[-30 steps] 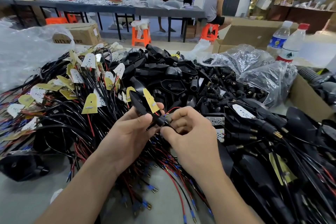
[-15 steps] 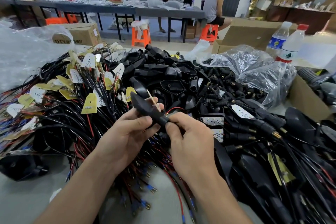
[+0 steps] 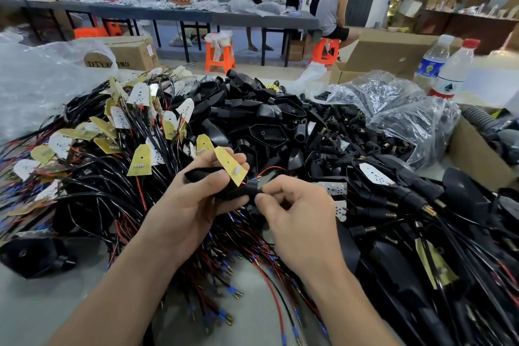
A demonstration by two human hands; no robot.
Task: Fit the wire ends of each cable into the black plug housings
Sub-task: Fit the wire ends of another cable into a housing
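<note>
- Our left hand (image 3: 193,205) grips a black housing (image 3: 234,191), fingers curled under it and thumb across its top, above the near edge of the heap on the table (image 3: 42,303).
- Our right hand (image 3: 297,213) pinches the housing's narrow end, thumb and forefinger tight together and the other fingers curled in.
- A yellow tag (image 3: 230,166) lies against our left fingertips, and a red wire (image 3: 271,168) arcs out just beside it.
- Loose cables (image 3: 98,185) sprawl to the left, spare housings (image 3: 266,121) are piled behind, and two bottles (image 3: 452,73) stand at the far right.

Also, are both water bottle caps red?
No, the nearer bottle has a red cap, the bottle behind it a white one.
</note>
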